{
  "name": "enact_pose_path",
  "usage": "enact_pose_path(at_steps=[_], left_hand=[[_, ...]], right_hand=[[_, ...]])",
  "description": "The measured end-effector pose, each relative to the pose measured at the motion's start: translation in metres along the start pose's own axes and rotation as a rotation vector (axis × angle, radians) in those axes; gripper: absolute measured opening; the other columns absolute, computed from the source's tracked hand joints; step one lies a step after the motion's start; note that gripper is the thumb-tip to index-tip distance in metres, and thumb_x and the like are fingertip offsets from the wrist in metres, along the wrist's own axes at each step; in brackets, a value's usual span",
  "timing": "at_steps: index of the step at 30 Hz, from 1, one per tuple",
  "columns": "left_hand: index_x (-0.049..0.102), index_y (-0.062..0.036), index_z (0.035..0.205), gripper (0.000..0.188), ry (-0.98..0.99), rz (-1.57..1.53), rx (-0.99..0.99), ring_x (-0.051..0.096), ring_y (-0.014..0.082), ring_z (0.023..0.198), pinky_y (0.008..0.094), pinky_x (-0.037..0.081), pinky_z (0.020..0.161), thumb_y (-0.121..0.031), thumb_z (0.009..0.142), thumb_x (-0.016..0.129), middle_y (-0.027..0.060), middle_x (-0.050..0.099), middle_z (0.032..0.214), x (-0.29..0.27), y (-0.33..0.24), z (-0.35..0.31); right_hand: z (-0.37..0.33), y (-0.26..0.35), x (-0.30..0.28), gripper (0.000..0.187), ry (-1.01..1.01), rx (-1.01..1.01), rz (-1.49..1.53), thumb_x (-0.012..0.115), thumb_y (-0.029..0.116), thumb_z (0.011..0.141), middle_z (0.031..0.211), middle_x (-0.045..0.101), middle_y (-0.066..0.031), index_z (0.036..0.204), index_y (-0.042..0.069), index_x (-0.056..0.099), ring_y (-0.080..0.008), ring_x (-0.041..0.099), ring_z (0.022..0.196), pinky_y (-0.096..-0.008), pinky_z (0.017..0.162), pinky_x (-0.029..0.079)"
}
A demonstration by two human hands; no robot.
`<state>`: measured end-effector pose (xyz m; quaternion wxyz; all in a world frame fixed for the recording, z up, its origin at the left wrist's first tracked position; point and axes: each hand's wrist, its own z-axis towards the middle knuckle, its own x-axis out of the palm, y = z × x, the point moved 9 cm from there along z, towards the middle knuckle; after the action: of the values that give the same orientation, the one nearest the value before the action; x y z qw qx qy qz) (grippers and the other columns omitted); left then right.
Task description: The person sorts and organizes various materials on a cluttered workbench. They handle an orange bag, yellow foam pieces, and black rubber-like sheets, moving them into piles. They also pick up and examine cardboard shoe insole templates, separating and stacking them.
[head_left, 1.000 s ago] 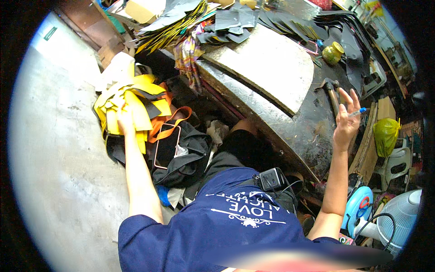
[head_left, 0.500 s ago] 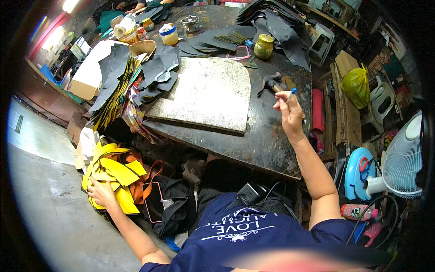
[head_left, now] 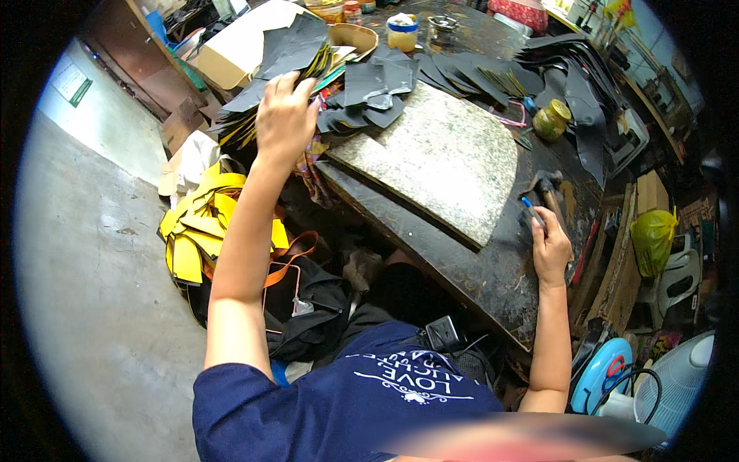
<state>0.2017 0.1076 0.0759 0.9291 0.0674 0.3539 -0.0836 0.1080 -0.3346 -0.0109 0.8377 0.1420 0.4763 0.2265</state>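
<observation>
My left hand (head_left: 286,115) lies over a fanned stack of dark grey cut sheets (head_left: 295,48) with yellow undersides, at the table's left edge. Its fingers are somewhat apart, and the fingertips touch the sheets. My right hand (head_left: 551,245) is closed around a pen (head_left: 528,203) with a blue end, above the table's right part. Between the hands lies a pale speckled board (head_left: 443,158). Just beyond my right hand rests a hammer (head_left: 548,186). Smaller dark grey pieces (head_left: 377,83) sit beside the stack, overlapping the board's far left corner.
A heap of yellow pieces (head_left: 202,231) lies low at the left, beside a black bag (head_left: 315,296). Jars, including a yellowish one (head_left: 551,120), and more grey sheets (head_left: 586,115) stand farther back. A blue and white fan (head_left: 670,385) is at the lower right.
My left hand has moved from the yellow heap up to the grey stack. The right hand has come down nearer the table, still with the pen. The view has turned leftward.
</observation>
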Motion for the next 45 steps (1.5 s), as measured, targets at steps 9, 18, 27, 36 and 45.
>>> enact_pose_path(at_steps=[9, 18, 27, 36, 45], left_hand=[[0.047, -0.0188, 0.136, 0.075, 0.399, 0.176, -0.484, 0.029, 0.0423, 0.134, 0.0618, 0.025, 0.106, -0.062, 0.077, 0.062, 0.0163, 0.034, 0.146, 0.145, 0.116, 0.068], [0.025, -0.0134, 0.147, 0.118, 0.696, 0.041, -0.699, 0.019, 0.0571, 0.134, 0.0713, 0.018, 0.103, -0.079, 0.058, 0.067, 0.0292, 0.021, 0.149, 0.186, 0.142, 0.058], [0.046, -0.0086, 0.134, 0.081, 0.681, -0.052, -0.411, 0.058, 0.0347, 0.112, 0.0428, 0.046, 0.096, -0.058, 0.072, 0.061, 0.0220, 0.061, 0.118, 0.203, 0.171, 0.088], [0.039, -0.0079, 0.139, 0.094, 0.640, 0.148, -0.567, 0.056, 0.0370, 0.116, 0.0485, 0.043, 0.097, -0.071, 0.072, 0.057, 0.0247, 0.056, 0.126, 0.192, 0.139, 0.075], [0.039, -0.0065, 0.138, 0.084, 0.716, 0.007, -0.380, 0.060, 0.0326, 0.111, 0.0416, 0.047, 0.094, -0.055, 0.074, 0.064, 0.0214, 0.061, 0.119, 0.207, 0.156, 0.100]], right_hand=[[0.002, 0.001, 0.010, 0.020, 0.078, 0.017, -0.120, 0.056, 0.022, 0.093, 0.092, 0.067, -0.0111, 0.108, 0.010, 0.062, -0.0271, 0.063, 0.070, -0.0353, 0.063, 0.048], [0.005, 0.007, 0.014, 0.018, 0.080, 0.023, -0.200, 0.056, 0.020, 0.093, 0.093, 0.067, -0.0105, 0.106, 0.009, 0.063, -0.0268, 0.061, 0.064, -0.0358, 0.059, 0.046], [0.006, 0.012, 0.015, 0.018, 0.071, -0.034, -0.214, 0.057, 0.018, 0.092, 0.096, 0.067, -0.0114, 0.106, 0.008, 0.063, -0.0273, 0.063, 0.067, -0.0357, 0.061, 0.048], [0.008, 0.017, 0.022, 0.018, 0.154, -0.014, -0.206, 0.059, 0.012, 0.089, 0.097, 0.066, -0.0128, 0.105, 0.007, 0.062, -0.0303, 0.064, 0.073, -0.0363, 0.064, 0.049], [0.007, 0.010, 0.021, 0.019, 0.150, 0.000, -0.221, 0.057, 0.012, 0.089, 0.099, 0.065, -0.0133, 0.106, 0.006, 0.062, -0.0319, 0.064, 0.076, -0.0365, 0.066, 0.049]])
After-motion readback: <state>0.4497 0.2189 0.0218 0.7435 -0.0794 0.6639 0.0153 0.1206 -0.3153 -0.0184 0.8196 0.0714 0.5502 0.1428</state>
